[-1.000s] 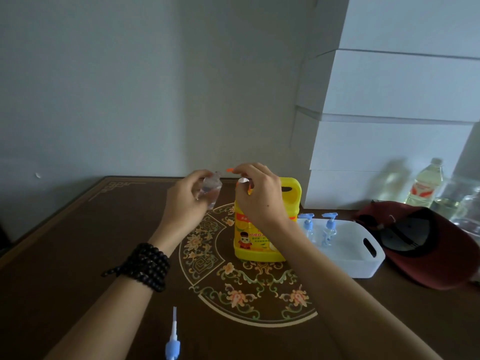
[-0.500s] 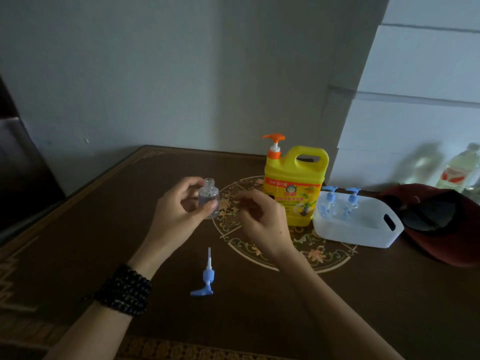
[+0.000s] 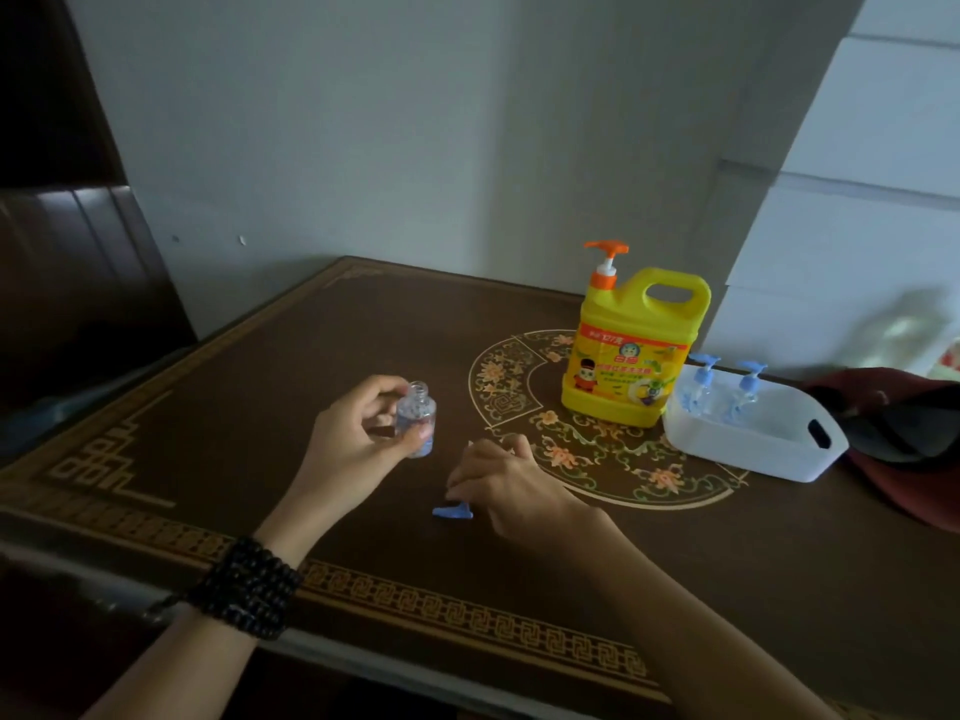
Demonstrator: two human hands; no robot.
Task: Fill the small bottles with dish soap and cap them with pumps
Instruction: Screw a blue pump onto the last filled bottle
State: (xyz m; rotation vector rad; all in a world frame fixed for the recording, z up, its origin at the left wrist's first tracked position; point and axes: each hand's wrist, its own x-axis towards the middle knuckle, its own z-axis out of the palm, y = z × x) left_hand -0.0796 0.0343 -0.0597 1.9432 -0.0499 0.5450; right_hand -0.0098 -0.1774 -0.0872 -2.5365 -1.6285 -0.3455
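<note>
The left grip [image 3: 363, 439] is closed around the open small bottle [image 3: 415, 426]; the right grip [image 3: 511, 488] is closing on the blue pump [image 3: 454, 511], whose tube is best fed straight into the upright neck.

bare dark wooden bench [image 3: 270, 407] lies open left and near; the tall yellow plastic soap jug [image 3: 631, 350] and white plastic basket [image 3: 748, 452] crowd the far right.

The soap jug [image 3: 631, 350] carries the only print in view: a front label with an orange band across its top and rows of Chinese characters beneath. The characters are too small and blurred to read. The label also bears a cartoon figure at lower left and a round emblem at centre. No other object shows legible text or numbers.
</note>
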